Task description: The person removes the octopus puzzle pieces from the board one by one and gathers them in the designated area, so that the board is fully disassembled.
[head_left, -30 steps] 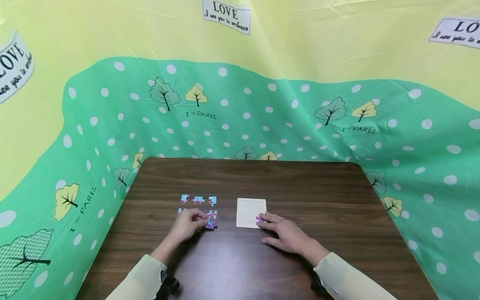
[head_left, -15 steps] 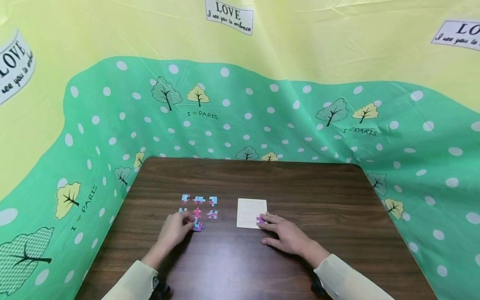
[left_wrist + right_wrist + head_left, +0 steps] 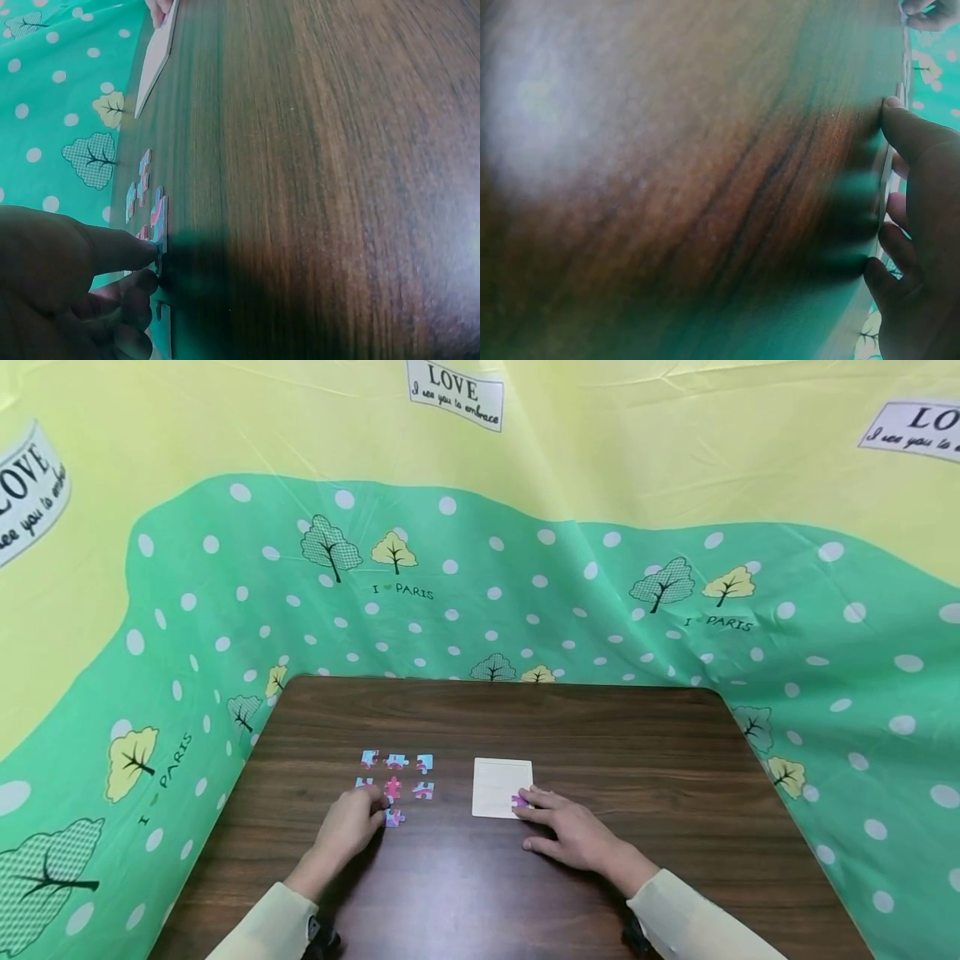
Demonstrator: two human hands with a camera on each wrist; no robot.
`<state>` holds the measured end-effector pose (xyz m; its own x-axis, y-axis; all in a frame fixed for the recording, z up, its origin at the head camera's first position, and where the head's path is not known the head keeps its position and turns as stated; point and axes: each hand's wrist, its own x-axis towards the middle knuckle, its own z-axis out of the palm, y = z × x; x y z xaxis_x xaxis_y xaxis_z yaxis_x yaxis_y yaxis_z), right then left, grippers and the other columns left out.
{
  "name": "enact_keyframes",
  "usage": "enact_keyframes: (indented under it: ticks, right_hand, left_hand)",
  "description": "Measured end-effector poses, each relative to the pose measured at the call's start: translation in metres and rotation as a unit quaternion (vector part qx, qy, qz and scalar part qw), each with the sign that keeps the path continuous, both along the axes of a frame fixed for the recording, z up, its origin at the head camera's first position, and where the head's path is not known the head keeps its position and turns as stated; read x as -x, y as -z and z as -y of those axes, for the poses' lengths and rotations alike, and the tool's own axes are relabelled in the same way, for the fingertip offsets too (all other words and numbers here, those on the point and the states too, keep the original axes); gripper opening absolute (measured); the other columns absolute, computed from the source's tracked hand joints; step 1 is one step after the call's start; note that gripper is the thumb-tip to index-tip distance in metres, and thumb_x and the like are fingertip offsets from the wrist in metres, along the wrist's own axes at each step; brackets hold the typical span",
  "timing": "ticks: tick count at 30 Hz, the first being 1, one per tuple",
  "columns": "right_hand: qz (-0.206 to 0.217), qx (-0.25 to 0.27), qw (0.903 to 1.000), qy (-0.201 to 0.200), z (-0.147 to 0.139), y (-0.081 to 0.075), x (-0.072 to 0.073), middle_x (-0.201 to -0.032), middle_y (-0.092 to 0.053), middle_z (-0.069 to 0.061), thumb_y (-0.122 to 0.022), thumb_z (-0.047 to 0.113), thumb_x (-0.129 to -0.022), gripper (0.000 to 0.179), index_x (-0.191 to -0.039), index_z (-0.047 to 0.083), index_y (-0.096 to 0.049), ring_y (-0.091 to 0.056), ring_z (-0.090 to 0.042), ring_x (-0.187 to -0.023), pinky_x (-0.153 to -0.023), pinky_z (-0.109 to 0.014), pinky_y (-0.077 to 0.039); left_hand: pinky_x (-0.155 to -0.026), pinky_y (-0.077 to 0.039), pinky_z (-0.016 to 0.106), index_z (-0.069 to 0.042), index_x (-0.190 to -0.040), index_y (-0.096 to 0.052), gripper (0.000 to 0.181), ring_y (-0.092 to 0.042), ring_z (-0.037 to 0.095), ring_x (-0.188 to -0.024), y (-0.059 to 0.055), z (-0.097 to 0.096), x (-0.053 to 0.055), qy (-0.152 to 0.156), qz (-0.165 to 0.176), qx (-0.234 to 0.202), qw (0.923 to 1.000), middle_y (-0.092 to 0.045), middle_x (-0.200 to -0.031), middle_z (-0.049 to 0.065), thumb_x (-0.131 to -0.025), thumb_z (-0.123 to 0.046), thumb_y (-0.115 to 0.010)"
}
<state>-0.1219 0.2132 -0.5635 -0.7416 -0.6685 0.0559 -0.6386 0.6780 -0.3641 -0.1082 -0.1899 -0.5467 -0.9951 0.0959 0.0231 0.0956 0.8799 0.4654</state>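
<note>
In the head view my left hand (image 3: 348, 822) is over the lower left of a group of jigsaw pieces. Its thumb and fingertips pinch the left edge of a blue and purple jigsaw piece (image 3: 394, 817) lying flat; the grip itself is partly hidden. Below those fingers, the left wrist view shows a teal-topped piece (image 3: 163, 326). A pale square puzzle board (image 3: 501, 772) lies to the right. My right hand (image 3: 573, 831) rests fingers extended on the board's lower right corner, touching a purple piece (image 3: 519, 801) there.
Further jigsaw pieces sit in rows above: a top row with a blue piece (image 3: 397, 761) and a middle row with a pink piece (image 3: 392, 788). Everything lies on a dark wooden table (image 3: 600, 735), with a patterned green and yellow cloth (image 3: 525, 560) hanging behind.
My left hand has moved left with the blue and purple piece, which was tilted and now lies flat under the pink one. The right hand and board have stayed put.
</note>
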Motion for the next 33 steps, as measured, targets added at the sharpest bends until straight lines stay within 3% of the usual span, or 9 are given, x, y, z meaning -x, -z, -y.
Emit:
enact_keyframes:
  ticks: [6,13,21,29,33]
  right_hand:
    - [0.006,0.004,1.0,0.002,0.0,-0.002,-0.001,-0.159,-0.047,-0.004,-0.072,0.046,-0.094,0.058,-0.146,0.023,-0.059,-0.041,-0.028,-0.149,-0.113,-0.051,-0.042]
    - [0.003,0.001,1.0,0.004,-0.001,0.0,-0.001,-0.159,-0.047,-0.003,-0.072,0.047,-0.094,0.059,-0.147,0.024,-0.058,-0.041,-0.027,-0.149,-0.112,-0.051,-0.043]
    - [0.011,-0.005,0.9999,0.005,0.0,-0.002,-0.001,-0.16,-0.046,-0.003,-0.071,0.047,-0.094,0.058,-0.146,0.025,-0.059,-0.041,-0.026,-0.149,-0.113,-0.05,-0.042]
    - [-0.005,-0.026,0.9996,-0.004,0.0,-0.008,0.003,-0.156,-0.05,-0.005,-0.072,0.048,-0.093,0.053,-0.14,0.025,-0.064,-0.049,-0.026,-0.142,-0.109,-0.047,-0.047]
    - [-0.003,-0.032,0.9994,-0.009,0.0,-0.011,0.005,-0.155,-0.05,-0.005,-0.071,0.047,-0.094,0.051,-0.14,0.025,-0.065,-0.05,-0.026,-0.141,-0.108,-0.046,-0.048]
  left_hand:
    - [-0.061,-0.049,0.036,-0.013,-0.086,-0.072,0.006,-0.055,0.013,-0.068,-0.002,-0.003,0.0,-0.004,0.021,0.01,0.9997,-0.064,-0.077,-0.003,-0.085,-0.009,-0.077]
    - [-0.062,-0.049,0.037,-0.014,-0.086,-0.072,0.008,-0.055,0.013,-0.07,-0.002,-0.004,-0.001,0.005,0.013,0.026,0.9996,-0.064,-0.079,-0.003,-0.084,-0.011,-0.079]
    - [-0.058,-0.045,0.034,-0.015,-0.084,-0.071,0.008,-0.051,0.013,-0.066,-0.007,-0.005,-0.001,0.005,0.006,0.014,0.9999,-0.061,-0.074,-0.004,-0.086,-0.016,-0.078]
    - [-0.077,-0.056,0.041,-0.013,-0.097,-0.076,0.014,-0.067,0.018,-0.083,-0.019,-0.028,0.013,0.085,-0.068,0.013,0.994,-0.069,-0.092,-0.001,-0.088,-0.023,-0.078]
    - [-0.077,-0.056,0.04,-0.013,-0.099,-0.076,0.014,-0.068,0.02,-0.085,-0.024,-0.046,0.024,0.118,-0.084,0.014,0.9894,-0.07,-0.093,0.0,-0.09,-0.024,-0.076]
